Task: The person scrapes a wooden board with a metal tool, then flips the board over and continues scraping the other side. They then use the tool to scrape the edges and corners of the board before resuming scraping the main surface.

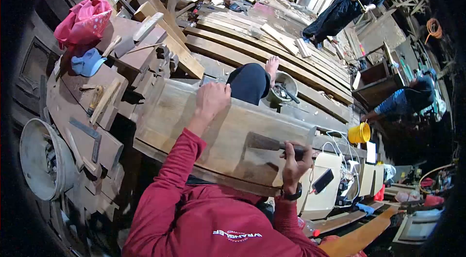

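Note:
A wide wooden board (213,133) lies across in front of me, over my lap. My left hand (213,98) grips its far edge, fingers curled over the rim. In my right hand (296,164) is a chisel (262,141), its handle wrapped by my fingers. The broad, dark blade points left, flat and close over the board's right half, with a shadow beneath it. A dark watch (292,193) sits on my right wrist. My bent knee (248,82) shows past the board's far edge.
Left, a bench holds a metal square (86,128), a blue cap (88,62) and a pink bag (83,23); a white bucket (41,160) stands beside it. Right are a phone (323,181), cables and a yellow bucket (359,133). Planks (262,53) lie ahead; people work beyond.

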The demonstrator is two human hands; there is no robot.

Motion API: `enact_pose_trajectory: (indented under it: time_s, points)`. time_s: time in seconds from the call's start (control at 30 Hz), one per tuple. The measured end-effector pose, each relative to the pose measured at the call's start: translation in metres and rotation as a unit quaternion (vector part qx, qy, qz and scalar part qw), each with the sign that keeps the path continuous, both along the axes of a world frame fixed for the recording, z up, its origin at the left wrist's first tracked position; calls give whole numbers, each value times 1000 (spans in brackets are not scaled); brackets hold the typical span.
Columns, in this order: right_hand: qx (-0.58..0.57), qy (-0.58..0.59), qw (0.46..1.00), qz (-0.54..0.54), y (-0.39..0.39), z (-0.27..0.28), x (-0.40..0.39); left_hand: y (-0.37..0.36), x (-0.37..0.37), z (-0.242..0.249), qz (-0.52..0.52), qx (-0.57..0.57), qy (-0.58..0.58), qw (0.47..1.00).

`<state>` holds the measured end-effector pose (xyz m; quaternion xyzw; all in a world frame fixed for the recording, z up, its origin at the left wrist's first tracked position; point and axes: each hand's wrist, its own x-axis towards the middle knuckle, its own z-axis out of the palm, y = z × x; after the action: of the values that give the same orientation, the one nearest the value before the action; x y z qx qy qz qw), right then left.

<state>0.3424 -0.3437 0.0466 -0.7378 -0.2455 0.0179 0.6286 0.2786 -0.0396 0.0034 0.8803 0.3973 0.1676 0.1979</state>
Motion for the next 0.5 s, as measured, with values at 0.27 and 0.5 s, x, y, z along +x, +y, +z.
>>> enact_pose_trajectory:
  time_s: [0.27, 0.5]
  points:
    - [-52, -93, 994, -9, 12, -18, -14, -1, 0, -7, -11, 15, -5, 1000]
    - [86, -44, 991, -90, 7, -21, -27, 1, 3, -13, -1, 21, -12, 1000]
